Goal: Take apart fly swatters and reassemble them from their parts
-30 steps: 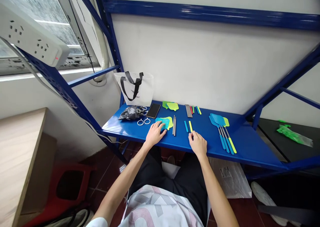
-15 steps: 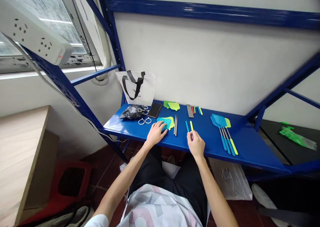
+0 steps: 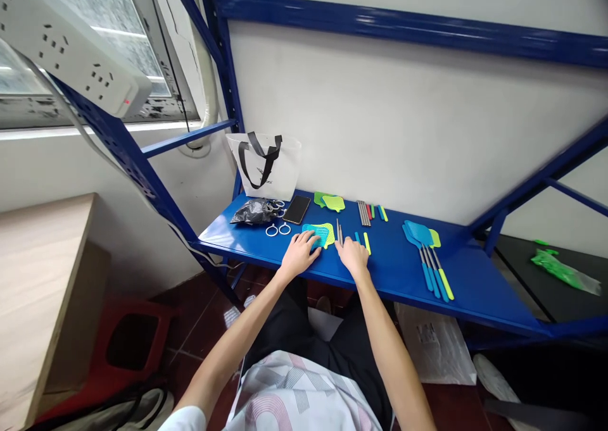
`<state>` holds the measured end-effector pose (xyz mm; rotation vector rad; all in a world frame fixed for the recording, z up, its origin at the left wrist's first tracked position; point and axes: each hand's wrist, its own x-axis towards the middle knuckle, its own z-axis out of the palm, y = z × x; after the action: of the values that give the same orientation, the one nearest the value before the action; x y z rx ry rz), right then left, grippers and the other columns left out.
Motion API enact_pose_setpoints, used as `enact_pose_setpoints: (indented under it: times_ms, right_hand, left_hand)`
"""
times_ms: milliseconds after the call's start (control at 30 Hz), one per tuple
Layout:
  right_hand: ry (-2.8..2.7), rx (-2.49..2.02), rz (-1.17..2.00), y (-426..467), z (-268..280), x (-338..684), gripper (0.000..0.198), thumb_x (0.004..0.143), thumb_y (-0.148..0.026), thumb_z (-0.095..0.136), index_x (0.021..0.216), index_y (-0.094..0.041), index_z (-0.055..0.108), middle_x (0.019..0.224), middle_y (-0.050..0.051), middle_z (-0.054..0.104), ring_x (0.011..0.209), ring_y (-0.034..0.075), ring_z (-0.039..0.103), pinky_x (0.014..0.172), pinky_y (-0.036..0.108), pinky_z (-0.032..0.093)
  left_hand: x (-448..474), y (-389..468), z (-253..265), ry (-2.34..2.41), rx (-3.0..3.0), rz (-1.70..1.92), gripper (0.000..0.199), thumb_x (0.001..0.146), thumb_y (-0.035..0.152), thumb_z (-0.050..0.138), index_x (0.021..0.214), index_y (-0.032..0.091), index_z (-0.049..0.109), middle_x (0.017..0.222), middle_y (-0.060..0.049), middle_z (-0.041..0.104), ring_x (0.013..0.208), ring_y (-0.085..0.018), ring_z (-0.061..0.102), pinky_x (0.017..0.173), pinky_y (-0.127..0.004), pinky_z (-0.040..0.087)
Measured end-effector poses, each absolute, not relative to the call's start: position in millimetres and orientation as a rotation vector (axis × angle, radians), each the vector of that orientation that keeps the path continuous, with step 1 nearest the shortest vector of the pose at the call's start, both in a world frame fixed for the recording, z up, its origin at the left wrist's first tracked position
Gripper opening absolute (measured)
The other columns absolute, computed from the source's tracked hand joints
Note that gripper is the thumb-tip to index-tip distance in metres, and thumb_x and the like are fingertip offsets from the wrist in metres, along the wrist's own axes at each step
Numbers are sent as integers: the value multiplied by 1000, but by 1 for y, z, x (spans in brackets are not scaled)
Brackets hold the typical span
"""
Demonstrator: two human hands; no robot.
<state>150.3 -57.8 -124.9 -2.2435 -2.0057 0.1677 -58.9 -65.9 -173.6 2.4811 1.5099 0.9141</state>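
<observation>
My left hand lies with fingers spread on a blue mesh fly swatter head, which overlaps a yellow-green swatter head. My right hand has its fingers closed at the lower end of thin metal rods; the fingers hide that end. Just right of this hand are a yellow handle and a blue handle, the blue one partly covered. Farther right lie several fly swatters with handles joined on, blue heads on top and a yellow-green one beneath.
Along the back lie green swatter heads, metal rods and short coloured handles. To the left are a phone, white rings, a black plastic bag and a white tote bag. Blue posts frame the blue shelf.
My right hand has moved left from the blue and yellow handles to the metal rods, whose tops now sit unevenly. My left hand stays on the blue swatter head.
</observation>
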Motion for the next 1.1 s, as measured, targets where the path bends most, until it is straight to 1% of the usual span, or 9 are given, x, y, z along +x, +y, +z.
enact_pose_setpoints:
  times_ms: [267,367,467,567,667,733,833,933,1100]
  right_hand:
    - [-1950,-2094,176,-77,-118,163,45,119,-47,35,105,-23,70,94,9,81,85,23,78,67,26,41]
    - [-2025,-1809,244,-107,-122,166,47,119,-54,33,101,-26,66,80,3,76,75,23,75,62,25,35]
    - [-2168,-1613,332,-137,-128,168,46,117,-57,37,99,-28,67,77,2,74,73,24,74,62,27,35]
    - [-2162,-1545,269,-147,-134,178,45,117,-56,40,99,-29,71,89,5,77,86,24,73,70,27,42]
    - [-1924,-1614,-31,-136,-145,201,46,116,-52,39,108,-26,76,117,14,76,109,28,69,89,33,50]
    - [-1798,-1680,-177,-125,-155,218,47,115,-51,40,126,-23,76,140,19,68,123,33,64,101,42,50]
    - [-1839,-1766,-193,-112,-169,234,56,113,-55,40,156,-26,61,168,19,48,143,36,53,109,49,48]
    - [-1928,-1867,-156,-103,-175,236,59,114,-56,37,162,-26,56,171,16,48,149,37,48,113,52,44]
    - [-1947,-1908,-156,-85,-169,233,52,115,-49,36,144,-23,72,155,16,67,138,36,57,108,51,44]
  left_hand:
    - [-55,-71,-161,1556,2329,1113,43,111,48,54,147,28,66,157,-14,62,148,-36,54,125,-56,38]
    - [-45,-80,-147,1436,2069,1212,46,110,56,54,141,26,70,117,-11,75,115,-32,68,106,-48,51]
    - [-29,-90,-139,972,1763,1084,50,107,65,55,126,22,74,83,-3,68,78,-22,65,76,-33,52]
    - [-16,-94,-142,722,1459,1017,55,103,73,58,102,19,69,68,2,57,59,-14,51,59,-27,41]
    - [-17,-85,-150,731,1261,1099,57,98,78,63,95,20,61,60,6,49,52,-11,41,53,-24,33]
    - [-23,-76,-154,725,1137,1152,59,94,79,67,93,22,58,58,7,47,50,-11,38,51,-24,32]
    - [-31,-66,-155,679,1003,1158,59,89,78,74,93,22,58,57,8,46,50,-10,38,51,-24,34]
    - [-33,-65,-153,663,976,1153,58,89,76,77,94,21,60,59,7,49,51,-10,40,53,-25,37]
    - [-30,-68,-151,678,1002,1148,58,90,76,75,93,21,59,59,6,49,51,-10,44,54,-25,40]
